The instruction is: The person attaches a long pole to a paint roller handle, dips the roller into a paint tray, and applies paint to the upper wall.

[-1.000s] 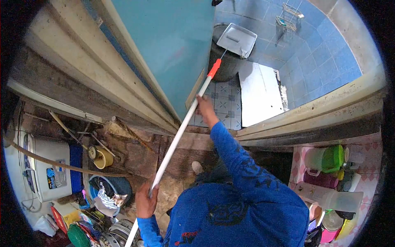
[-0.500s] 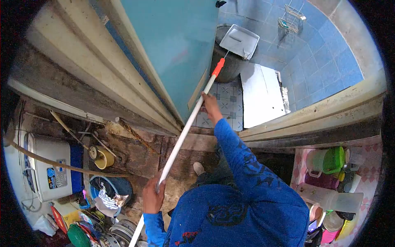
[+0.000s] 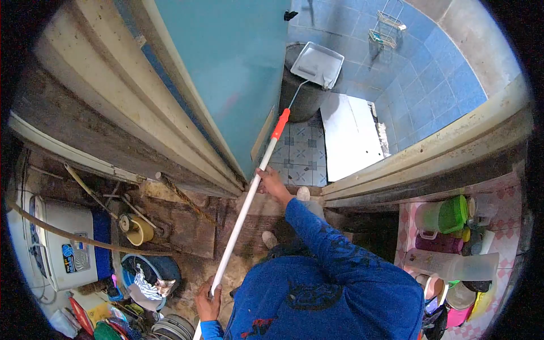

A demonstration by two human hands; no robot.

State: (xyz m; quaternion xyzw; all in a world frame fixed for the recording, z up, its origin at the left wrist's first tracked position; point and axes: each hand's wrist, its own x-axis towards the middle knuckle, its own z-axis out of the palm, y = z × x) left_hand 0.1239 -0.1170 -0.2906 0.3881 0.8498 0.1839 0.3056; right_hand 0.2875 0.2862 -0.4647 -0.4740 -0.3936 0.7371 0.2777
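A long white pole (image 3: 237, 226) runs slantwise across the view, joined to the red-orange handle (image 3: 281, 123) of a paint roller. Its bent metal rod (image 3: 296, 93) reaches the near edge of a white paint tray (image 3: 318, 59). The roller end is hard to tell apart from the pale tray. Under the tray stands a dark barrel (image 3: 297, 102). My right hand (image 3: 273, 183) is closed around the pole below the red-orange handle. Lower down, near the bottom of the view, my left hand (image 3: 208, 303) grips the same pole.
A teal door (image 3: 226, 62) and a pale frame (image 3: 419, 161) flank the doorway. A white board (image 3: 350, 136) lies beyond it, near blue tiled walls (image 3: 436, 73). Buckets and a cooler (image 3: 68, 238) are at left; plastic containers (image 3: 442, 215) crowd the right.
Both hands and the pole have moved back toward me, and more of the roller's metal rod shows. The view has shifted slightly. A shoe now shows at the doorway.
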